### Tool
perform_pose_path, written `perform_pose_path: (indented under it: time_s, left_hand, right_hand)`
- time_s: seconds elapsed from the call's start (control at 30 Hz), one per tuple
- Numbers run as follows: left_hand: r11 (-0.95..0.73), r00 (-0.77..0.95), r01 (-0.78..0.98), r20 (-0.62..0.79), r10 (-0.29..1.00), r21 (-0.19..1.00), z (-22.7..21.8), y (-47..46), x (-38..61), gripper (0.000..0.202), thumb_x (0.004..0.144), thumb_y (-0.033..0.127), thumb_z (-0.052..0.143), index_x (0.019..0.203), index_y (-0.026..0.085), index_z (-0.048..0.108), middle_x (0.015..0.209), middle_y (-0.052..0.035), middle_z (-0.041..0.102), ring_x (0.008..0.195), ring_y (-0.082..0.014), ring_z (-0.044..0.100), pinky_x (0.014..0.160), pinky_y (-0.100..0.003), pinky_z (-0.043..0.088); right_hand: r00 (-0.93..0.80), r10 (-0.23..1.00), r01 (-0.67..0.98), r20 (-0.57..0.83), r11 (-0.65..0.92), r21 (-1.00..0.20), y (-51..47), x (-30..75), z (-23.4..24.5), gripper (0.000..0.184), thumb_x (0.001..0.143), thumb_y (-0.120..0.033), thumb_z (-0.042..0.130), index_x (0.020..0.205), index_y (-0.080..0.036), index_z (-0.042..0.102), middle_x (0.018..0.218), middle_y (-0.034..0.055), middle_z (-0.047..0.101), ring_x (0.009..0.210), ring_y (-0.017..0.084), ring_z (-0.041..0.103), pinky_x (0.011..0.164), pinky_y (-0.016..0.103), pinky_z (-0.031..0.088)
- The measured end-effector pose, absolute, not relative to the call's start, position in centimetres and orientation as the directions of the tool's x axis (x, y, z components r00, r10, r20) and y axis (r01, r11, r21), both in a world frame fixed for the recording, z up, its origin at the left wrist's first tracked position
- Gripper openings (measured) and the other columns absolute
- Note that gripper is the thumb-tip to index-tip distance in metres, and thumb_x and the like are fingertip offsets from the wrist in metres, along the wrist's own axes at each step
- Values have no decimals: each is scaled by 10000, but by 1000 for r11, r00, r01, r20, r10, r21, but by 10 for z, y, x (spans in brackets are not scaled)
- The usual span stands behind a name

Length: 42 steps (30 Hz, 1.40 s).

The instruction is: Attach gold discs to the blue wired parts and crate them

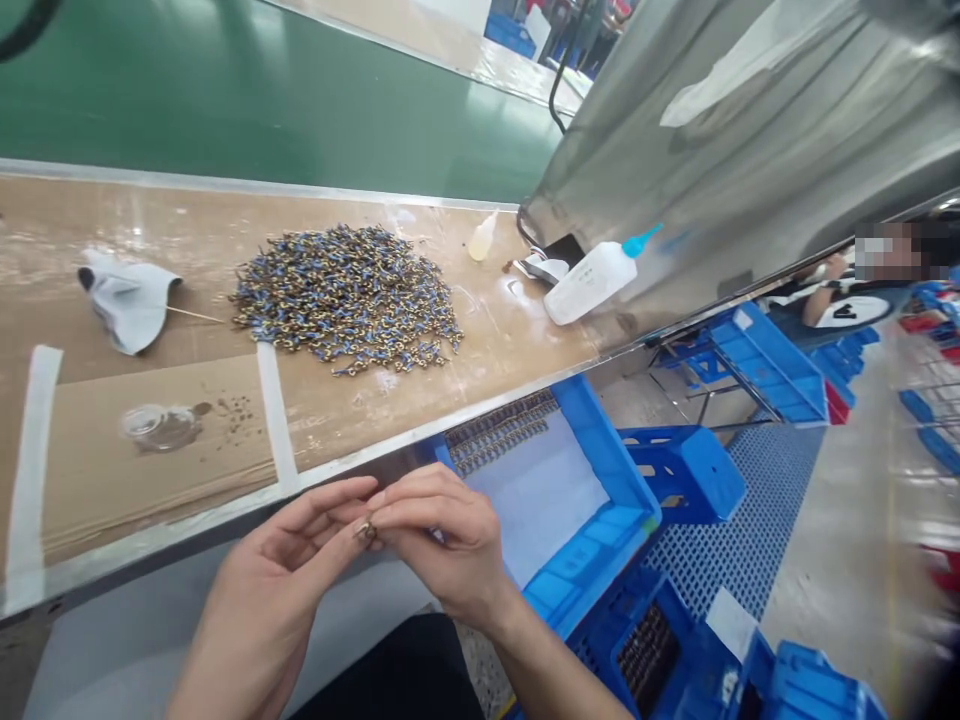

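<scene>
My left hand (296,560) and my right hand (442,530) meet just in front of the table's near edge. Between the thumb and fingers of both hands is a small brass-coloured metal part (365,531) with a ring-like end; most of it is covered by my fingertips. A large heap of small brass and blue metal parts (349,295) lies on the table beyond my hands. Just right of my right hand, a blue crate (637,490) holds rows of similar small parts (499,435) on a white sheet.
A white bottle with a blue nozzle (592,283) leans at the table's right, near a small dropper bottle (481,238). Left are a crumpled cloth (135,300) and a small glass jar (161,427). More blue crates (682,475) stand at right; a person (832,290) sits beyond.
</scene>
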<state>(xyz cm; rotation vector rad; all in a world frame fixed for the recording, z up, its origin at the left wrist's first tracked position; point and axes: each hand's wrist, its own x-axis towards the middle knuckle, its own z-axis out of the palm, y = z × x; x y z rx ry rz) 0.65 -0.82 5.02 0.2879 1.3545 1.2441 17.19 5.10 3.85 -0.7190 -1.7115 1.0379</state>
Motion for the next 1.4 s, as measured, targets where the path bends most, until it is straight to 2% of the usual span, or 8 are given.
perform_pose_path:
  time_s: [0.23,0.4,0.53,0.67,0.77,1.0,1.27,1.4]
  left_hand:
    - [488,-17,-448,-554,833,749,32,-1,33,486,823,447,1026,1204,183,880,1013,-107,883,922,-243,825,889,-306,694]
    - [564,166,-359,-544,823,744,22,3,42,540,890,491,966,1335,215,834,1245,-134,875,1048,-301,846,999,-385,685]
    - [573,183,-248,-543,820,781,7,-5,31,542,928,564,911,1344,226,828,1326,-147,856,1101,-320,838,1056,-413,671]
    - [580,112,-179,-569,814,795,-16,-23,10,565,932,644,870,1328,241,841,1321,-143,861,1118,-326,831,1069,-411,669]
    - [605,65,-146,-602,796,783,-24,-34,-3,599,909,691,861,1314,249,854,1334,-143,860,1135,-350,831,1088,-443,666]
    - [649,-61,-168,-665,744,742,-1,-41,-11,592,859,707,894,1254,266,886,1308,-125,874,1127,-344,839,1074,-396,664]
    - [638,-70,-175,-656,751,750,-7,-42,-21,578,821,684,944,1224,270,906,1293,-134,882,1109,-359,855,1040,-402,682]
    - [630,-73,-177,-648,758,756,-9,-43,-23,559,880,682,898,1254,267,891,1293,-127,879,1140,-328,837,1055,-357,663]
  right_hand:
    - [-282,892,91,354,392,-915,38,209,39,291,1014,-159,869,1236,-345,842,1070,-7,873,991,203,809,941,406,652]
    - [-133,984,263,117,149,-953,44,248,15,75,1041,-310,834,1107,-312,869,1058,25,862,992,228,809,933,400,665]
    - [176,984,508,-7,-96,-856,99,329,-43,341,1068,-478,710,1280,-228,807,1036,72,851,889,245,810,882,416,682]
    - [319,947,644,-28,-238,-727,161,415,-98,331,1091,-490,716,1168,-175,782,1089,96,823,953,247,792,967,456,667]
    - [347,935,711,-75,-314,-629,186,451,-126,329,1094,-463,765,1244,-172,748,1243,79,778,1098,234,770,1017,465,661]
    - [327,936,783,-131,-346,-518,201,476,-165,341,1102,-444,759,1326,-189,732,1351,93,745,1163,250,754,1023,466,669]
    - [272,954,797,-128,-298,-525,198,488,-174,358,1097,-477,761,1291,-176,750,1328,85,761,1173,264,760,1037,474,663]
    - [261,956,790,-131,-289,-541,198,485,-172,353,1096,-464,764,1302,-177,745,1332,87,757,1167,260,759,1026,469,667]
